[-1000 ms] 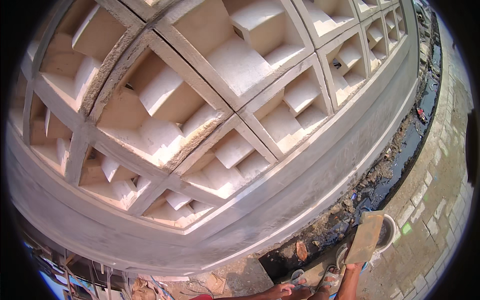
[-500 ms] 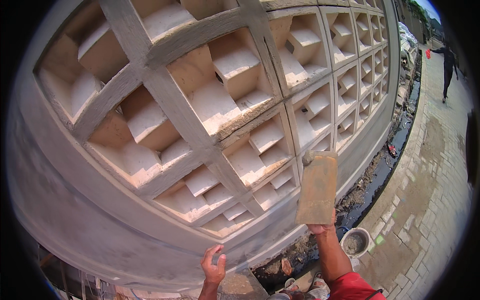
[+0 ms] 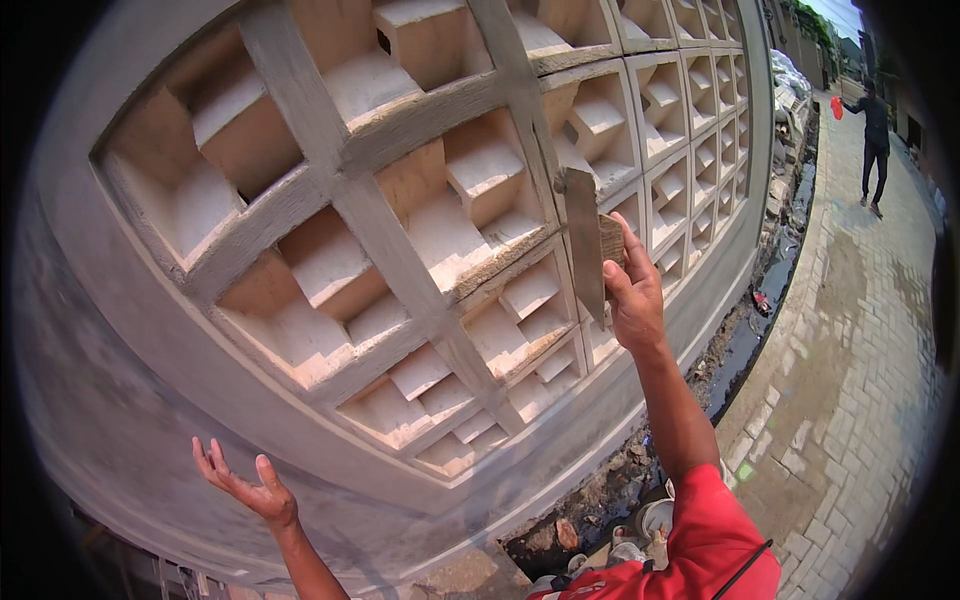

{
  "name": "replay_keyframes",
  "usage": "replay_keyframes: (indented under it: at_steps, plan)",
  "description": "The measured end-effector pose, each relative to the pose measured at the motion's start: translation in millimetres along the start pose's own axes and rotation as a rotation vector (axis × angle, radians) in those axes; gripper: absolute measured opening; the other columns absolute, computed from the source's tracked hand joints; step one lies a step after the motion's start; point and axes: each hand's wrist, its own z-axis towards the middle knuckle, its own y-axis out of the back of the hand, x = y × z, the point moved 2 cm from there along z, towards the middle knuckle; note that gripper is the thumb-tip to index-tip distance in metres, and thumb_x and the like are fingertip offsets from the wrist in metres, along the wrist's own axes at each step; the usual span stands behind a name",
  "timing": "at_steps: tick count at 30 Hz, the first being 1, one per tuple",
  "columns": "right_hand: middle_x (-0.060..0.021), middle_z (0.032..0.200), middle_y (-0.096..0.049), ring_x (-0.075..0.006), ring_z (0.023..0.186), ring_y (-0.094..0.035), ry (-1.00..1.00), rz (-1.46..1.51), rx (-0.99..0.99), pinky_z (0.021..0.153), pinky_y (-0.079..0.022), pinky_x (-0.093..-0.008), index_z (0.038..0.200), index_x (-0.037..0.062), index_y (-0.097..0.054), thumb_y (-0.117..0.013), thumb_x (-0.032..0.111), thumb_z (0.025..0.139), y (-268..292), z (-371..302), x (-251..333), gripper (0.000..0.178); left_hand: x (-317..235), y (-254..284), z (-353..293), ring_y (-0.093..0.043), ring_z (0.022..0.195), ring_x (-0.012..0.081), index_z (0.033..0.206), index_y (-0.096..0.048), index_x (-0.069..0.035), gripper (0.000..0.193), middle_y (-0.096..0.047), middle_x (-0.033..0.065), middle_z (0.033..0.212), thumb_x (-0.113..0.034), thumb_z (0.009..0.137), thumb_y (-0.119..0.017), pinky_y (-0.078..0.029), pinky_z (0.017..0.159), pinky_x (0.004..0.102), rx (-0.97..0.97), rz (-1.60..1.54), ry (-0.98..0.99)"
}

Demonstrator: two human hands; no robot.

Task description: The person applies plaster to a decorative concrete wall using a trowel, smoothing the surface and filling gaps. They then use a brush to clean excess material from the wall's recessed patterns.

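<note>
My right hand (image 3: 637,300) grips the wooden handle of a plastering trowel (image 3: 583,245), raised in front of the block wall. The trowel's flat blade is seen nearly edge-on, with a grey lump of what looks like mortar at its upper end. Whether the blade touches the wall I cannot tell. Out to the lower left, my left hand (image 3: 250,490) is empty, its fingers spread, before the smooth grey lower wall (image 3: 130,400). Hollow decorative blocks fill the upper wall, framed by rough grey cement joints (image 3: 392,240).
A narrow drainage ditch (image 3: 740,345) with dark water runs along the wall's foot. Beyond it lies a paved path (image 3: 830,420), where a person in dark clothes (image 3: 875,140) walks with something red. A bucket (image 3: 657,517) is partly hidden by my red sleeve.
My right hand has raised the trowel and turned it from face-on to nearly edge-on. My left hand has moved out to the left. The view has shifted, and the person on the path appears nearer.
</note>
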Motion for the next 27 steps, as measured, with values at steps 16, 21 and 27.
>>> replay_keyframes:
  at_steps: [16, 21, 27]
  plan:
    - [-0.0163, 0.109, -0.066, -0.0321, 0.095, -0.060, 0.744, -1.031, -0.145, 0.085, -0.049, -0.0409, 0.137, 0.0030, -0.053, -0.072, -0.002, 0.078, -29.9, 55.0, -18.2, 0.062, 25.2, -41.0, -12.3, -0.011, 0.148, 0.0401, 0.153, -0.024, -0.006, 0.083, -0.018, 0.0190, 0.160, -0.058, 0.094, -0.046, -0.010, 0.118, 0.0565, 0.008, 0.137, -0.059]
    - [-0.0167, 0.108, -0.067, -0.0324, 0.092, -0.061, 0.641, -1.082, -0.090, 0.082, -0.050, -0.0410, 0.136, 0.0023, -0.055, -0.074, -0.003, 0.075, -11.6, 14.7, -29.4, 0.064, 25.8, -42.3, -12.6, -0.011, 0.148, 0.0402, 0.153, -0.025, -0.007, 0.081, -0.020, 0.0200, 0.160, -0.059, 0.094, -0.045, -0.010, 0.117, 0.0574, 0.000, 0.138, -0.061]
    - [-0.0176, 0.106, -0.066, -0.0324, 0.092, -0.062, 0.723, -1.081, -0.149, 0.082, -0.050, -0.0411, 0.133, 0.0001, -0.056, -0.073, -0.002, 0.075, -3.2, 23.3, 1.5, 0.060, 28.4, -40.0, -13.8, -0.011, 0.148, 0.0399, 0.152, -0.026, -0.007, 0.081, -0.021, 0.0200, 0.159, -0.059, 0.094, -0.045, -0.010, 0.117, 0.0573, 0.008, 0.153, -0.077]
